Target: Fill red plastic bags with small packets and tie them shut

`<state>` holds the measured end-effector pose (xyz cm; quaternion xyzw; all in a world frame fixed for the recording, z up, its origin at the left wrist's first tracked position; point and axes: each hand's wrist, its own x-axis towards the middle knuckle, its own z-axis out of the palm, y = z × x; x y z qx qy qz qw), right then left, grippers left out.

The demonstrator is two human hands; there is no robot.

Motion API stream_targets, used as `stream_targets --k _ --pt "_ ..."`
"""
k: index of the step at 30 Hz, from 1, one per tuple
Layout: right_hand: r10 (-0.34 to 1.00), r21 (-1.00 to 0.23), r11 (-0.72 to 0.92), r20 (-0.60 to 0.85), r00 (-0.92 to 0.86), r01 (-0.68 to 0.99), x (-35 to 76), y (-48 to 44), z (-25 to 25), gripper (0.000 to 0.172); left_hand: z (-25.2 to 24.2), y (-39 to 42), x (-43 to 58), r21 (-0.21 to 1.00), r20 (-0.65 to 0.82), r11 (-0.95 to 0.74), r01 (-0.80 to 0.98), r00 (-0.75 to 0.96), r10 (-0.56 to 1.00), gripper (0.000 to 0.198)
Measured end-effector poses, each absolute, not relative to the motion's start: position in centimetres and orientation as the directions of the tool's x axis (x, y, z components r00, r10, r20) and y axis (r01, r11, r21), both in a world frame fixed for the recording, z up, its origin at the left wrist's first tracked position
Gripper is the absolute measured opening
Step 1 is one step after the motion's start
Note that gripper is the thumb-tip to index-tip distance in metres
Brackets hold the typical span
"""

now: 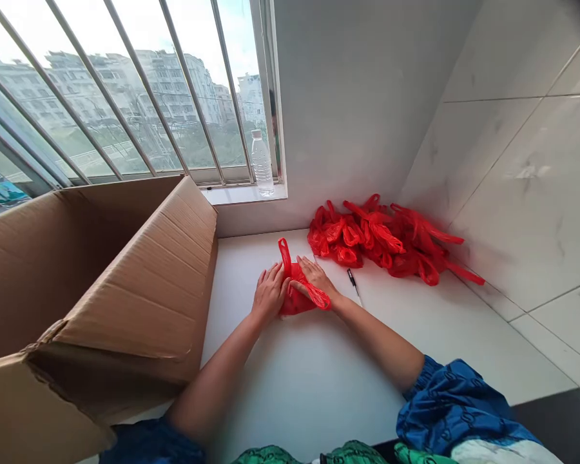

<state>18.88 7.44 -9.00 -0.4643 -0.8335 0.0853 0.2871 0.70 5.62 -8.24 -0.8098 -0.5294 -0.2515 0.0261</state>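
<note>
1. the left hand (pixel 269 293) lies open with its fingers spread, the fingertips pressed against the side of a red plastic carrier bag (pixel 297 299). it clenches nothing.
2. the right hand (pixel 316 277) rests open and flat on the same bag, so neither hand grasps it.
3. the bag sits under and between the palms, loosely folded. one handle loop (pixel 284 254) stands up just past the left fingers, and another strap shows near the right wrist.
4. the flat palms suggest the bag is being pinned against the white sill (pixel 280 399), which gives a firm surface.
5. a heap of red plastic carrier bags (pixel 381 241) lies in the corner against the tiled wall (pixel 522 193), seemingly kept within easy reach. a small black-handled screwdriver (pixel 352 278) lies just beside the right hand.
6. an open cardboard box (pixel 111 283) stands at the left, and a plastic water bottle (pixel 261 164) stands on the window ledge.
</note>
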Motion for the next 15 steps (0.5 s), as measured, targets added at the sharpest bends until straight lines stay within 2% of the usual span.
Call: stream_targets --k 4,15 --pt "0.859 -0.380 0.507 0.302 -0.414 0.774 19.2 7.5 -10.4 0.074 -10.4 5.9 0.2 0.228 0.402 -0.407 0.884 0.295 0.866 0.047" --pt "0.871 -0.385 0.492 0.237 -0.431 0.781 18.9 7.3 -11.2 0.066 -11.8 6.3 0.4 0.275 0.388 -0.418 0.866 0.298 0.872 0.048"
